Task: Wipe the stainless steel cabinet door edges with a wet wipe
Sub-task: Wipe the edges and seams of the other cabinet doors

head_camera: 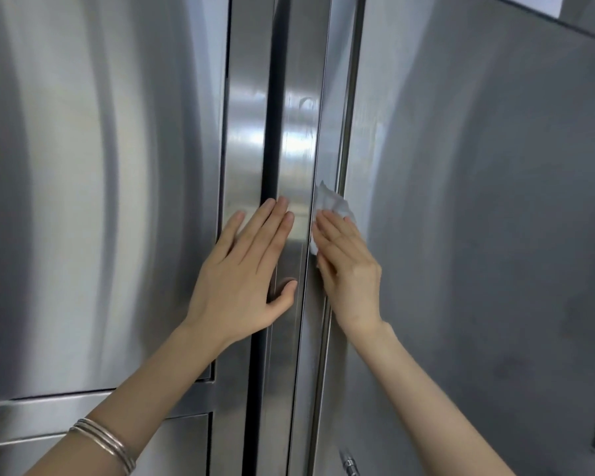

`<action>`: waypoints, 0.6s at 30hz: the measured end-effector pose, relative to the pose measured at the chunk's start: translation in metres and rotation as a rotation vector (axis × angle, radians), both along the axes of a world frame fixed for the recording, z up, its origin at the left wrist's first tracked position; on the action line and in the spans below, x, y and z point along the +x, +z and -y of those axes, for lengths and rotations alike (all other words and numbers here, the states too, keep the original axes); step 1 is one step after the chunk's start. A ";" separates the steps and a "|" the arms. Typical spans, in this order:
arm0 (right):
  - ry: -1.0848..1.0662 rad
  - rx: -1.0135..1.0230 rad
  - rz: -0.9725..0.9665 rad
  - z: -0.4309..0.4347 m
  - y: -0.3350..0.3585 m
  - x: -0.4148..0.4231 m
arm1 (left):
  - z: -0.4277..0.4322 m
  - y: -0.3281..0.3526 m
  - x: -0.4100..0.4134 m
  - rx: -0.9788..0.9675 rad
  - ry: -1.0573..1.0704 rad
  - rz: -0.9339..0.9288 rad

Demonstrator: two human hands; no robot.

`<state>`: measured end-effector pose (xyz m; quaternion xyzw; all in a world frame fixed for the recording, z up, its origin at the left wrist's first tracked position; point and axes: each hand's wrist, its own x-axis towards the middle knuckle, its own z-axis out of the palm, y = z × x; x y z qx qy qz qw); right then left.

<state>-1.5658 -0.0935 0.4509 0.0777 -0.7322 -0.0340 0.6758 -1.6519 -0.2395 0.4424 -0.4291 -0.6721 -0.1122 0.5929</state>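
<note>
Left hand [244,276] bare, right hand [351,276] on wipe [334,201]

Counted on inspection were two hands, a left hand [241,273] and a right hand [349,273], one white wet wipe [334,202], two large stainless steel cabinet doors, a left door [100,201] and a right door [478,235], one paper label [543,1], and thin silver bangles [105,441] of unclear number.

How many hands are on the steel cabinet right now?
2. The left hand lies flat across the dark gap between the doors; beside it, the right hand presses the wet wipe against the right door's edge.
</note>
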 end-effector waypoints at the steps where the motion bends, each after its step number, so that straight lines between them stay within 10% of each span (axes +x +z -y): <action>1: 0.003 -0.009 0.013 0.001 -0.013 0.001 | 0.000 0.000 0.000 0.001 -0.003 0.002; 18: -0.046 0.053 0.033 0.001 -0.063 0.008 | 0.001 0.000 0.000 0.010 0.002 -0.008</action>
